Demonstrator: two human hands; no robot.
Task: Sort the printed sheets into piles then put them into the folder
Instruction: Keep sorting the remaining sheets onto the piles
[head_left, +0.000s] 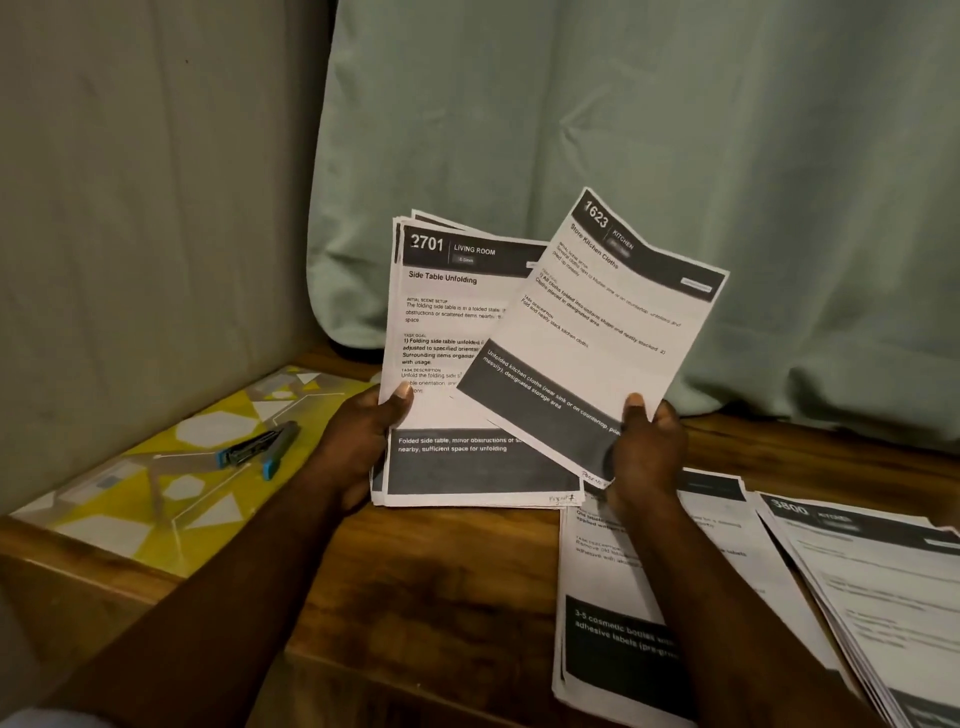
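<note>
The main risk lies in my right hand (647, 447): its fingers pinch only the lower corner of one loose sheet (597, 332), headed 1623 KITCHEN, so the page tilts and overlaps the stack (467, 364) in my left hand (363, 441). A grip that narrow lets the sheet swing, crease at the pinch or slip out, and a slipped sheet could land on either pile at random. The second risk is a sorting error: the stack's top page reads 2701 LIVING ROOM, so, in my judgement, the kitchen sheet belongs elsewhere, probably with the far pile (883, 582) at the table's right edge, whose top page appears to read 3800 KITCHEN, though it is blurred. My right forearm crosses the near pile (613, 597) at the front edge of the table (441, 597); a careless sweep there could drag its top pages out of order. My left hand is closed on the stack, thumb on the face and fingers behind, and the stack's lower edge sits close over the table; I cannot tell whether it touches. Its edges are already fanned, so a loose clasp could shed pages. The sheets are white prints with dark header bands and a dark block near the foot. The folder (130, 499), patterned in yellow, lies at the table's left rear corner with a stapler (260, 449) on it; the stapler blocks opening.
</note>
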